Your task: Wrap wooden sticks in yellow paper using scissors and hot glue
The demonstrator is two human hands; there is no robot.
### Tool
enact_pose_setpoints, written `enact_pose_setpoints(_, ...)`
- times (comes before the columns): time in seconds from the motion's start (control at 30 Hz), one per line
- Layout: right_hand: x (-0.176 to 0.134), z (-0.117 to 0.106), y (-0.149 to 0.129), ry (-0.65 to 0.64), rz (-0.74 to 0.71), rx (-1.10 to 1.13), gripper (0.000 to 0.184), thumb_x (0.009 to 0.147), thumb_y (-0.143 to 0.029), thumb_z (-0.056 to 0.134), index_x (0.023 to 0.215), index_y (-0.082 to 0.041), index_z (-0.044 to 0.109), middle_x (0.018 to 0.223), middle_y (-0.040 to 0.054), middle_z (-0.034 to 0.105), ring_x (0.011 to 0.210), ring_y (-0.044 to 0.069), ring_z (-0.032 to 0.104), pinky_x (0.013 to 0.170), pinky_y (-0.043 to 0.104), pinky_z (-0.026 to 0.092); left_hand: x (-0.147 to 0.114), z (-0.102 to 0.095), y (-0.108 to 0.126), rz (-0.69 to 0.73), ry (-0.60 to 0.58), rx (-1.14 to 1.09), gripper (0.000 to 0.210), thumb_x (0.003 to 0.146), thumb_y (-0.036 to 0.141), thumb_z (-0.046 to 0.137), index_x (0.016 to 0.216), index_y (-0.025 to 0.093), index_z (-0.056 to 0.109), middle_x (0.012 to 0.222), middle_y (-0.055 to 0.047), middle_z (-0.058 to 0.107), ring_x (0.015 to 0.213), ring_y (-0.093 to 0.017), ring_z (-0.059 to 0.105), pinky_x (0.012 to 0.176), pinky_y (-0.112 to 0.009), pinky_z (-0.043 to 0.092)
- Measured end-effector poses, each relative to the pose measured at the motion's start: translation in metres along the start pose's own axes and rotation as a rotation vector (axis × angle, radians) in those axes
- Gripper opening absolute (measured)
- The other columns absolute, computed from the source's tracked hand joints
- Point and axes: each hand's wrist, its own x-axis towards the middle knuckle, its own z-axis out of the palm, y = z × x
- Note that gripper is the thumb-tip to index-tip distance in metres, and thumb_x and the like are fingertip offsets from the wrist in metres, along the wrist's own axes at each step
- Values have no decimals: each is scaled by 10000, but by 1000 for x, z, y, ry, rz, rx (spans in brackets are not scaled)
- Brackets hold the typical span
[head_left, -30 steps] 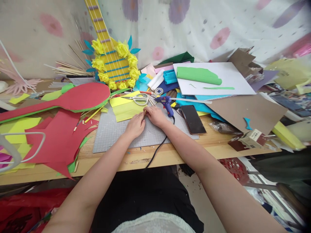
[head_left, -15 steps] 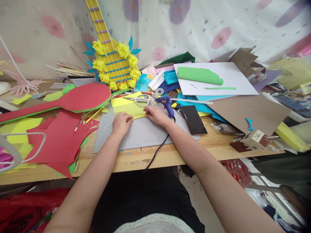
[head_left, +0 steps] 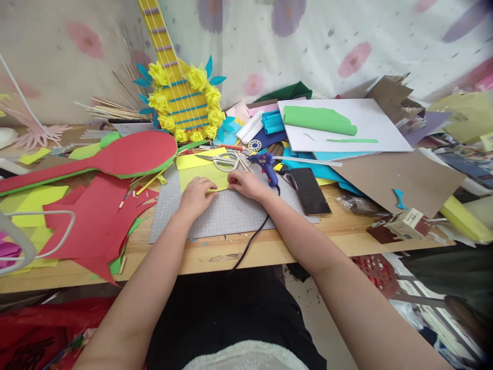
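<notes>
Now your left hand [head_left: 197, 196] and right hand [head_left: 245, 184] pinch the yellow paper roll [head_left: 219, 189]. Its long axis nearly parallels the near edge of the grey mat [head_left: 239, 215].

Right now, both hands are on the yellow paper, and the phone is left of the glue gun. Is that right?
Not quite: the phone is to the right of the glue gun, as the head view shows. The left hand and right hand are both on the yellow paper, as you said.
</notes>
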Motion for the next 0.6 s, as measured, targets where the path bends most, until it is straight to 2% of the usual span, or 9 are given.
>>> enact_pose_setpoints(0.13, 0, 1, 1, 23, -5, -29, 63, 767, -209, 542, 811, -177, 575, 785, 18, 599, 749, 137, 523, 673, 231, 350, 2, 10, 15, -27, -31, 23, 176, 811, 236, 514, 871, 217, 679, 926, -44, 661, 920, -210, 537, 814, -345, 437)
enact_pose_setpoints(0.3, -3, 2, 2, 31, 10, -56, 83, 770, -195, 513, 809, -184, 585, 801, 22, 625, 754, 148, 549, 675, 239, 362, 3, 11, 15, -76, -23, 62, 222, 830, 227, 477, 856, 233, 697, 933, -37, 674, 918, -216, 542, 788, -348, 447)
enact_pose_setpoints(0.47, -10, -2, 4, 85, 26, 11, 343, 728, -36, 370, 966, -180, 570, 882, 32, 653, 815, 148, 586, 717, 250, 402, 6, 10, 16, -111, -39, 112, 251, 835, 213, 451, 849, 241, 701, 915, -33, 673, 902, -217, 561, 749, -350, 452)
enact_pose_setpoints(0.6, -12, -5, 1, 143, 34, 51, 419, 653, 12, 356, 972, -169, 559, 923, 32, 661, 849, 141, 596, 759, 253, 419, 6, 12, 20, -86, -34, 183, 264, 816, 187, 446, 851, 226, 704, 875, -61, 655, 887, -233, 559, 771, -377, 442)
